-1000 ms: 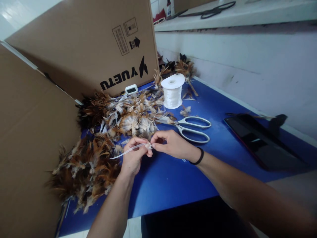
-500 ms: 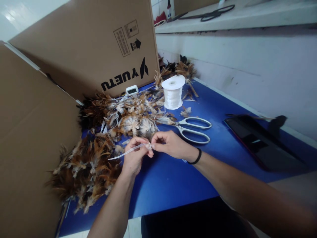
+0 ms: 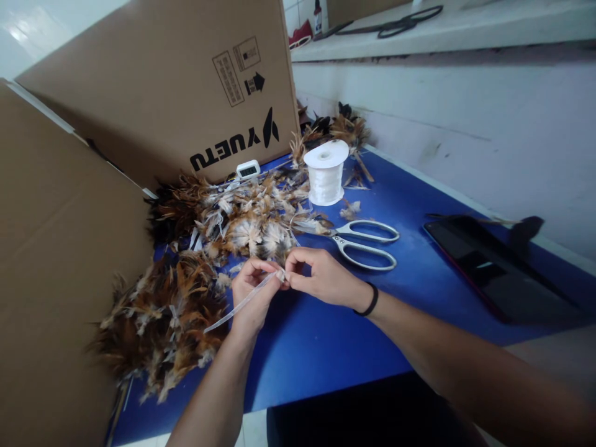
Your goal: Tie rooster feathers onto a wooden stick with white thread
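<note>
My left hand (image 3: 254,295) pinches a small pale tuft of feather (image 3: 280,275) with a thin white ribbon (image 3: 237,307) whose loose end hangs over the hand toward the lower left. Closed at the fingertips, my right hand (image 3: 319,273) meets the left one at the same tuft and ribbon. Just beyond the hands lie loose brown and cream feathers (image 3: 246,233). Silver-handled scissors (image 3: 365,242) rest right of them, their blades partly under feathers. A white ribbon spool (image 3: 326,174) stands upright behind the scissors.
Brown feather bunches (image 3: 162,323) lie at the left of the blue table (image 3: 326,354). Cardboard boxes (image 3: 153,81) wall off the left and back. A small white digital device (image 3: 248,169) sits behind the feathers. A dark phone or tablet (image 3: 488,267) lies at the right.
The ribbon's loose end has swung down and now lies across my left hand. Both hands have shifted slightly, still together at the tuft.
</note>
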The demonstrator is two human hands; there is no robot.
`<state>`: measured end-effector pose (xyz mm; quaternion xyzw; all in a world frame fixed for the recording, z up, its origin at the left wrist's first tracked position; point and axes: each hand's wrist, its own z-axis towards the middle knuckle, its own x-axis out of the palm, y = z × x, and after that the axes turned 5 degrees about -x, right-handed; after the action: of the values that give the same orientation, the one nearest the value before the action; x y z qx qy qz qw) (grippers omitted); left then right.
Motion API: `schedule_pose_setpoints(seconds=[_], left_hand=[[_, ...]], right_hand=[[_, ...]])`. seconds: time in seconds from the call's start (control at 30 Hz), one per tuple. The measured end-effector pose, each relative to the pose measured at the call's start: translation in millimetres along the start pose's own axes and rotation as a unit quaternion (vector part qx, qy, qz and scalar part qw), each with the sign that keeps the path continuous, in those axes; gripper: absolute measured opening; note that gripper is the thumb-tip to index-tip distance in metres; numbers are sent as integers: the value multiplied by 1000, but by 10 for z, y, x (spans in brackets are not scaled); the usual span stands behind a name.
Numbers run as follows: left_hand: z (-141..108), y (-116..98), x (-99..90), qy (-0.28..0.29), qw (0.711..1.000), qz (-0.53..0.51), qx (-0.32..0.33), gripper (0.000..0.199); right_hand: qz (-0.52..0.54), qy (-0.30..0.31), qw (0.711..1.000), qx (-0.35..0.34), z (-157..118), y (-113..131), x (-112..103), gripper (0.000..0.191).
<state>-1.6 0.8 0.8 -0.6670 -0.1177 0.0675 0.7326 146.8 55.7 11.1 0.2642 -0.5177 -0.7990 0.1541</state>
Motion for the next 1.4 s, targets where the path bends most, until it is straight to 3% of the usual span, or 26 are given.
schedule_pose_setpoints(seconds=[0.23,0.6,0.93,1.23,1.4], left_hand=[[11,6,-11,-22,999,34,23,20],[1,-15,15,-14,1000,6,25,21],[5,2,14,-32,999,17,25,23],[-5,-2,36,-43,998,38,32,21],[-1,14,30,-53,998,37,27,22]], right_hand=[[-22,6,999,-47,-1,5,-20,8],[79,-18,997,10,-6,-19,-3,4],[70,-26,997,0,-8,-30,12,6],[146,-4,986,80,32,-46,35,9],[139,-4,987,82,25,-62,40,8]])
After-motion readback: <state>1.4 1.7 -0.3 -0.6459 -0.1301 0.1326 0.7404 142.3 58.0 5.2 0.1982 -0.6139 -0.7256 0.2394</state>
